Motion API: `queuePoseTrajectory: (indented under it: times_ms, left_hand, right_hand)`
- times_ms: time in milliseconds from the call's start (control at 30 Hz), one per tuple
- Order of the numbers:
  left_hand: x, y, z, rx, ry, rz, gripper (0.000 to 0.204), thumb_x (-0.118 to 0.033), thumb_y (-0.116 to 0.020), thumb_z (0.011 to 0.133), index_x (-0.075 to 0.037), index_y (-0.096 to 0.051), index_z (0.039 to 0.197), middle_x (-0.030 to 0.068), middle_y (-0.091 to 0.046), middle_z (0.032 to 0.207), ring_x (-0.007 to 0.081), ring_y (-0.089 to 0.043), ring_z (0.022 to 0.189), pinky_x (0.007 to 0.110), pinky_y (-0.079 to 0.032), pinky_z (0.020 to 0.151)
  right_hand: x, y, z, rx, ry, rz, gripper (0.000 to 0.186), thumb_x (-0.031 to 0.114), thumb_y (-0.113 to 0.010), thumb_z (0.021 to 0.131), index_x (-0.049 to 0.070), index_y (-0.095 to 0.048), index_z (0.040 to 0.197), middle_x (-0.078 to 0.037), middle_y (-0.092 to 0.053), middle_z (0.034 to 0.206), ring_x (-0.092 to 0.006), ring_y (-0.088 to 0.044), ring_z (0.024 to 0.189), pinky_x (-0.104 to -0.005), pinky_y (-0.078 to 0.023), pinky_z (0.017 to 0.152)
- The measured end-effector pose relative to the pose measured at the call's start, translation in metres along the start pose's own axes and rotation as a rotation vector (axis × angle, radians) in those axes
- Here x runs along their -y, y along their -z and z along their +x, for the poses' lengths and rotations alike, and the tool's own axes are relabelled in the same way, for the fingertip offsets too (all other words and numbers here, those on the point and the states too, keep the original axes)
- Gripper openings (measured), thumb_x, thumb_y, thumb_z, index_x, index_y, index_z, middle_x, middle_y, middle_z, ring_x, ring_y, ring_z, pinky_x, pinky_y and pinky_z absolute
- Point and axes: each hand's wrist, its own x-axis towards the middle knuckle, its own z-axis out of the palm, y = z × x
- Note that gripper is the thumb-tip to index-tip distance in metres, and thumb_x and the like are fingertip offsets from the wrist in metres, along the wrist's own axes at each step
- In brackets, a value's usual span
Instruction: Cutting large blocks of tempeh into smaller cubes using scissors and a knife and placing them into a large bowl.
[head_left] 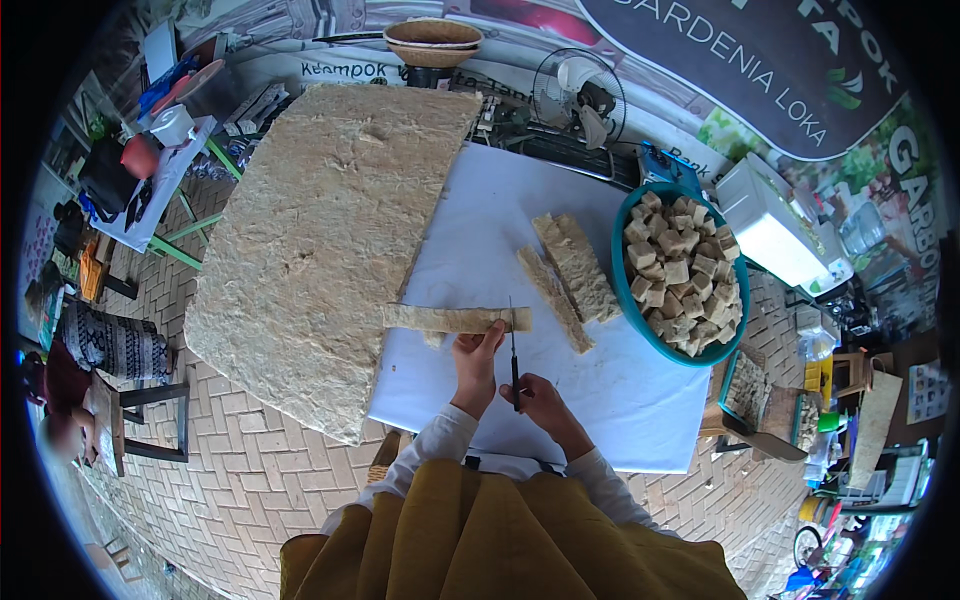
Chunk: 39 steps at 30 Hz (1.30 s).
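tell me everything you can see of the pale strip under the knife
The long, narrow, pale-beige strip looks rough, fibrous and fairly straight. It lies crosswise; in view, its left end overlaps the large, beige, fibrous slab. The left hand holds it near its right end, where the dark-handled knife in the right hand crosses it.

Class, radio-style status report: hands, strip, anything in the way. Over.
Left hand holding fibrous strip. Right hand gripping black-handled knife, blade across strip near right end. Left hand close beside blade; no obstruction seen.
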Motion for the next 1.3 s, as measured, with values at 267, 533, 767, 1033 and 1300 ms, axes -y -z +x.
queuePoseTrajectory:
  times_ms: [267, 533, 767, 1033, 1300]
  left_hand:
    - [0.006, 0.003, 0.000, 0.022, -0.019, 0.058, 0.013, -0.009, -0.069, 0.080, -0.004, -0.060, 0.089, 0.0012, -0.063, 0.085, 0.0106, -0.058, 0.077, 0.025, -0.046, 0.074]
    - [-0.001, 0.003, -0.003, -0.057, 0.185, -0.107, 0.030, -0.023, -0.071, 0.080, -0.008, -0.055, 0.100, 0.0016, -0.060, 0.098, 0.0128, -0.056, 0.093, 0.031, -0.042, 0.085]
    - [0.002, 0.018, 0.007, -0.024, 0.136, -0.126, 0.034, -0.026, -0.072, 0.079, -0.010, -0.053, 0.103, 0.0013, -0.059, 0.098, 0.0139, -0.057, 0.089, 0.030, -0.043, 0.082]
    - [-0.001, 0.017, 0.003, -0.161, 0.143, -0.074, 0.028, -0.028, -0.073, 0.078, -0.013, -0.056, 0.095, -0.0012, -0.058, 0.095, 0.0124, -0.056, 0.085, 0.028, -0.042, 0.075]
    - [-0.005, 0.022, 0.012, -0.151, 0.085, -0.013, 0.017, -0.020, -0.071, 0.080, -0.014, -0.059, 0.091, -0.0052, -0.060, 0.087, 0.0065, -0.054, 0.077, 0.025, -0.042, 0.070]
  right_hand:
    - [-0.007, 0.004, 0.010, 0.043, -0.019, 0.211, 0.029, 0.024, -0.066, 0.081, 0.000, -0.054, 0.091, -0.004, -0.056, 0.075, -0.0119, -0.052, 0.071, -0.0254, -0.042, 0.065]
    - [-0.012, 0.002, 0.016, -0.003, -0.038, 0.219, 0.026, 0.022, -0.069, 0.078, 0.001, -0.055, 0.082, -0.004, -0.055, 0.072, -0.0119, -0.052, 0.066, -0.0250, -0.042, 0.060]
    - [-0.010, 0.004, 0.013, 0.049, -0.088, 0.167, 0.031, 0.029, -0.071, 0.076, 0.002, -0.056, 0.080, -0.004, -0.055, 0.071, -0.0112, -0.051, 0.064, -0.0238, -0.041, 0.058]
    - [-0.011, 0.008, 0.013, 0.050, -0.162, 0.182, 0.033, 0.032, -0.070, 0.077, 0.001, -0.059, 0.081, -0.002, -0.054, 0.066, -0.0095, -0.049, 0.057, -0.0222, -0.040, 0.052]
    - [-0.013, 0.011, 0.015, 0.048, -0.207, 0.182, 0.035, 0.034, -0.070, 0.077, 0.000, -0.060, 0.076, -0.002, -0.054, 0.065, -0.0090, -0.049, 0.055, -0.0226, -0.039, 0.050]
